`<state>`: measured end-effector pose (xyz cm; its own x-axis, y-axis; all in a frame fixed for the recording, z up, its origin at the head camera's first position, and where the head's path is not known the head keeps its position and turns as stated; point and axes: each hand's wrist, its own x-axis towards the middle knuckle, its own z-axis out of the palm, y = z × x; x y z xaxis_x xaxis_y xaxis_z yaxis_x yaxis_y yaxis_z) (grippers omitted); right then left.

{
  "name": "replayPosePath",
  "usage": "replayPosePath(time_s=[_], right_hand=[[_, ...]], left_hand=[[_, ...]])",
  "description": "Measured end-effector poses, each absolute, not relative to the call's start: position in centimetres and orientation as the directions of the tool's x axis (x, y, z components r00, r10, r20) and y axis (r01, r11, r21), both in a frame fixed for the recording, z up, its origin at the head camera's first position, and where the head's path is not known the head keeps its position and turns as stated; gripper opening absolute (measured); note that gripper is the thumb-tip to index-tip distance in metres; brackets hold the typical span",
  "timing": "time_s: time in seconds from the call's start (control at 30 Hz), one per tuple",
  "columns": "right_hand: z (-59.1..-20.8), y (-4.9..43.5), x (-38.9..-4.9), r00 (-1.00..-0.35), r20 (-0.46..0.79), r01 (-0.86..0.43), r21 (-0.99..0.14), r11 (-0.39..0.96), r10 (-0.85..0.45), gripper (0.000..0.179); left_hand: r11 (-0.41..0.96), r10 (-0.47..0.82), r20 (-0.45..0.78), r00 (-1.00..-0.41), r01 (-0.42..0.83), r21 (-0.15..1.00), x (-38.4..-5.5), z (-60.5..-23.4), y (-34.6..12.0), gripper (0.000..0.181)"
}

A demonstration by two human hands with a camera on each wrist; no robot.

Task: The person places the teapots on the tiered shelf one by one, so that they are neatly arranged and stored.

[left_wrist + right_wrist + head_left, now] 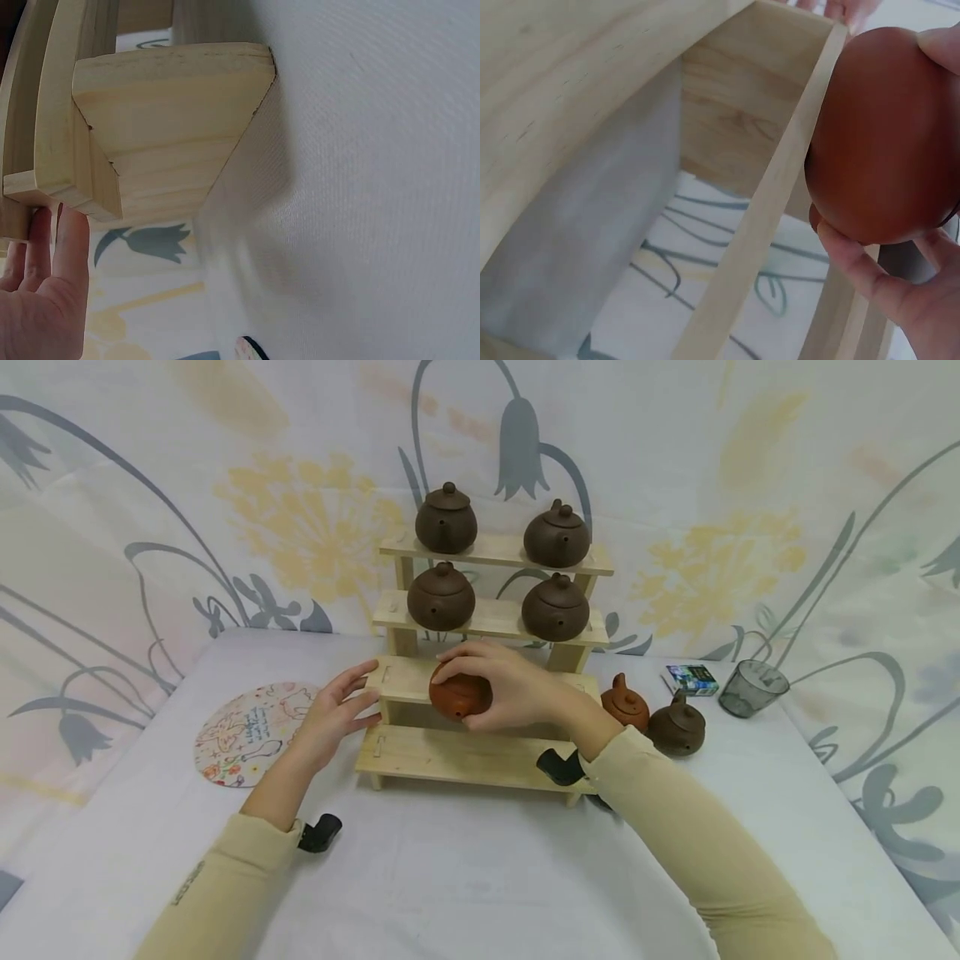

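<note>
**Right hand [517, 687] grips red-brown teapot [454, 697] at wooden stand [465, 758]**

The red-brown teapot is at the front edge of the second tier from the bottom; contact with the board cannot be confirmed. The left hand [337, 714] grips nothing; its extended fingers meet the left end of that tier. Four dark brown teapots [446, 527] occupy the two upper tiers, two per tier. A smaller orange-brown teapot [626, 705] stands on the table [450, 877], right of the stand.
</note>
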<state>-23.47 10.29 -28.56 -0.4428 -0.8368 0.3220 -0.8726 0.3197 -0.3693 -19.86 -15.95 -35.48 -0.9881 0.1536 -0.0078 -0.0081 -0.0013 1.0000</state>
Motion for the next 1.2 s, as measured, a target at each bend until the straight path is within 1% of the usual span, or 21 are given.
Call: replayPosePath(time_s=[0.3,0.5,0.7,0.9,1.0,1.2], right_hand=[[-28.7,8.0,-24.4,-0.447,0.329,-0.865,-0.397,0.308,-0.831,0.049],[-29.1,7.5,-24.6,-0.486,0.328,-0.842,-0.423,0.334,-0.81,0.049],[-29.2,7.2,-24.8,-0.502,0.349,-0.828,-0.458,0.323,-0.791,0.051],[-29.2,8.5,-24.4,-0.523,0.391,-0.818,-0.481,0.316,-0.758,0.052],[-28.8,9.8,-23.8,-0.53,0.415,-0.819,-0.476,0.32,-0.74,0.051],[-28.3,12.7,-22.6,-0.521,0.479,-0.84,-0.437,0.323,-0.707,0.047]], left_hand=[[0.002,0.144,-0.038,-0.989,-0.038,0.999,-19.9,-35.5,-16.0,0.051],[0.002,0.154,-0.028,-0.988,-0.028,1.0,-20.0,-35.6,-15.9,0.051],[0.003,0.149,-0.023,-0.989,-0.023,1.0,-20.0,-35.6,-16.0,0.052],[-0.002,0.144,-0.022,-0.989,-0.023,1.0,-20.0,-35.6,-16.0,0.052],[-0.003,0.14,-0.026,-0.99,-0.027,1.0,-20.0,-35.6,-16.0,0.052],[-0.001,0.137,-0.03,-0.99,-0.031,1.0,-20.0,-35.6,-16.0,0.052]])
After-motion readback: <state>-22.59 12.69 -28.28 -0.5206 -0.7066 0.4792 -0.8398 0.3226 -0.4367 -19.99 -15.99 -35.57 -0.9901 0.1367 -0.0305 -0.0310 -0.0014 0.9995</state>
